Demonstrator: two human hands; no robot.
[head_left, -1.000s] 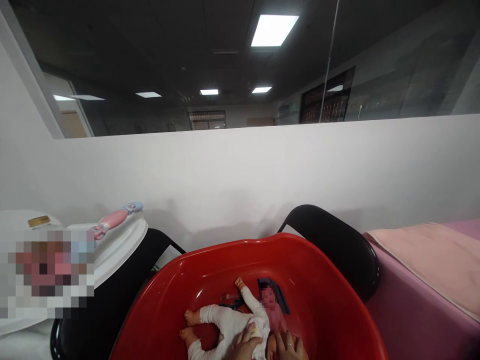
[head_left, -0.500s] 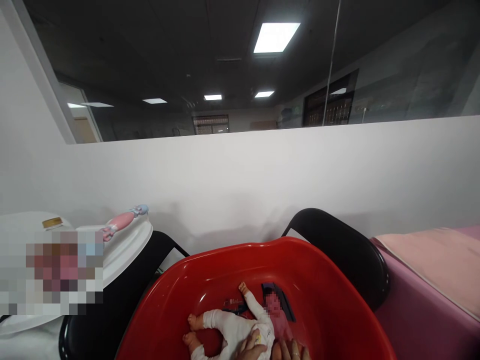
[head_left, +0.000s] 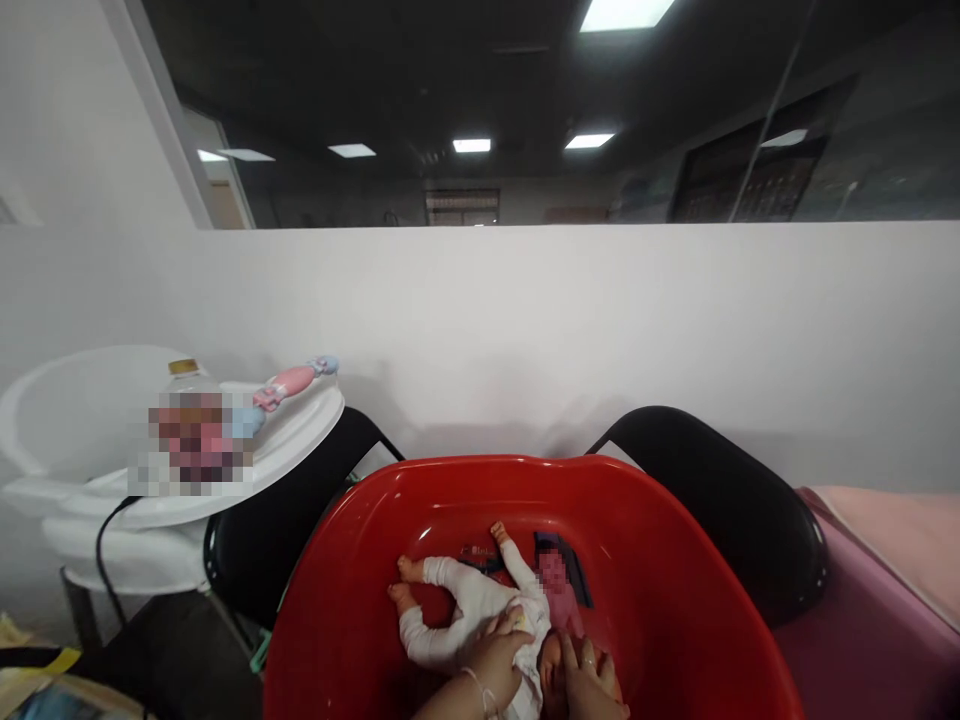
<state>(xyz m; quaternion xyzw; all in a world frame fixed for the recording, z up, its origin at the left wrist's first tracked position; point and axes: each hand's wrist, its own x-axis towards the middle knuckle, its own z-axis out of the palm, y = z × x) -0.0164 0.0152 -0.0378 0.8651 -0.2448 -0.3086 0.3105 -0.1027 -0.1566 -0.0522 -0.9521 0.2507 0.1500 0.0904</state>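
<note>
A baby doll (head_left: 469, 592) in a white bodysuit lies in a red plastic tub (head_left: 360, 560), its feet toward the left and its head toward the right. My left hand (head_left: 499, 660) is closed over the doll's upper body, thumb on the front of the suit; a thin band circles my wrist. At the doll's head (head_left: 551, 665) is my right hand (head_left: 589, 682), its fingers curved over the side of it, with a ring on one finger. The two hands partly hide the doll's head and chest. One doll arm stretches up toward the tub's far wall.
Black chair backs (head_left: 712, 510) stand on both sides of the tub. To the left, a white high-chair tray (head_left: 300, 440) holds a gold-capped bottle (head_left: 184, 368) and a pink-and-blue rattle-like toy (head_left: 292, 382). A pink-covered bed (head_left: 862, 640) is at the right. A white wall rises behind.
The view has shifted down and left, so more of both hands, my left wrist and the high chair shows. The doll stays in the tub with both hands on it.
</note>
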